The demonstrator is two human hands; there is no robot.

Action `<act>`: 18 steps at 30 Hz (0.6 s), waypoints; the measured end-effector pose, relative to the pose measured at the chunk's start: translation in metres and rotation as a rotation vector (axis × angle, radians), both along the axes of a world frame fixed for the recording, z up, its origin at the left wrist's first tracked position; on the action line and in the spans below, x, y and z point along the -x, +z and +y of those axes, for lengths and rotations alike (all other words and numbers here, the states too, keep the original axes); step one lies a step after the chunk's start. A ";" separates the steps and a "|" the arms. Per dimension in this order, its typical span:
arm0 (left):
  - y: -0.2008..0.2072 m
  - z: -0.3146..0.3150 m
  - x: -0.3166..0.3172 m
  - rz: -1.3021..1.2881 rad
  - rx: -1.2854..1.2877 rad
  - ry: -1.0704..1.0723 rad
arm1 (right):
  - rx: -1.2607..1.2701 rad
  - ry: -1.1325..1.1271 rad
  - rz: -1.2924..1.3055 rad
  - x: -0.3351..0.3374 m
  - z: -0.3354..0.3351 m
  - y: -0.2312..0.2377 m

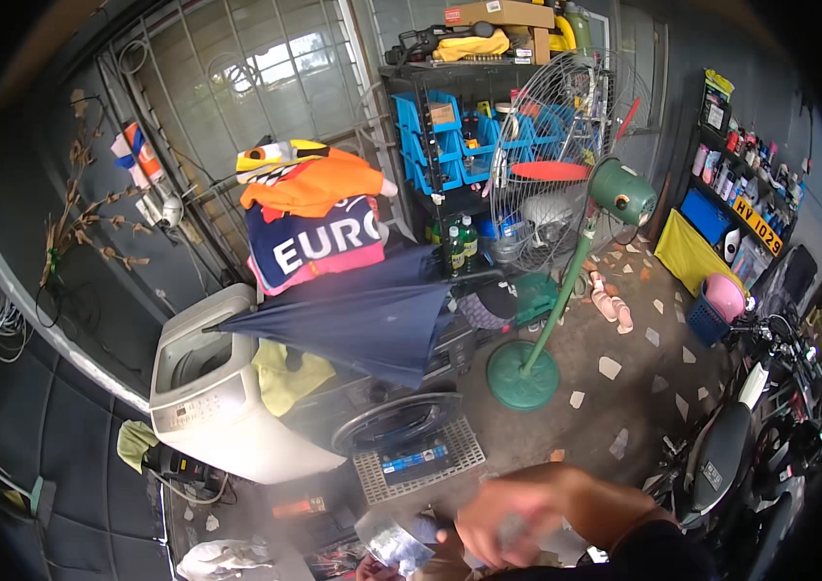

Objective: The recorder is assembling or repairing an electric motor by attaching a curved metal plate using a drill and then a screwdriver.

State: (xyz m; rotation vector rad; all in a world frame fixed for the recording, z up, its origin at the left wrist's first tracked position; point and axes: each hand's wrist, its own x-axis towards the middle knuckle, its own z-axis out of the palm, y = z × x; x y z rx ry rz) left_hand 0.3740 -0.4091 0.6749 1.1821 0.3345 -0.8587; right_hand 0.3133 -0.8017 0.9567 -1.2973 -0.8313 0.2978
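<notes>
The fan point(576, 257) stands between washing machine point(248, 412) and motorcycle point(724, 455).

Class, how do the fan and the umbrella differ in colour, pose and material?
The fan is mostly green with red blades; the umbrella is dark blue. The fan stands on a round base; the umbrella lies sideways. The fan has a wire cage, the umbrella cloth.

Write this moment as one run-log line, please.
right hand: blurred, grip unclear | left hand: partly visible at lower edge, beside shiny sheet | ahead: pale perforated grate, blue item on it
</notes>
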 end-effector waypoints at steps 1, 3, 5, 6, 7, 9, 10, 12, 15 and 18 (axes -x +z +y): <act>0.010 -0.016 -0.014 -0.085 0.020 -0.031 | -0.177 0.198 -0.242 -0.010 -0.005 0.035; 0.047 -0.062 -0.047 -0.141 0.017 -0.037 | -0.294 0.445 -0.559 -0.026 -0.014 0.089; 0.056 -0.088 -0.094 -0.217 -0.044 -0.199 | -0.485 0.260 -0.547 -0.036 -0.004 0.125; 0.056 -0.102 -0.121 -0.297 -0.047 -0.293 | -0.456 0.280 -0.530 -0.056 -0.017 0.131; 0.083 -0.147 -0.136 -0.489 0.035 -0.268 | -0.419 0.297 -0.508 -0.070 -0.033 0.136; 0.067 -0.181 -0.196 -0.578 0.034 -0.432 | -0.435 -0.059 -0.504 -0.086 -0.044 0.122; 0.061 -0.197 -0.227 -0.730 -0.036 -0.433 | -0.441 -0.064 -0.506 -0.095 -0.054 0.112; 0.070 -0.243 -0.284 -0.905 -0.110 -0.452 | -0.174 -0.307 -0.367 -0.110 -0.080 0.087; 0.055 -0.288 -0.363 -0.910 -0.125 -0.276 | 0.068 -0.430 -0.208 -0.140 -0.119 0.039; 0.047 -0.345 -0.394 -0.870 -0.129 -0.303 | 0.073 -0.622 -0.126 -0.150 -0.160 -0.035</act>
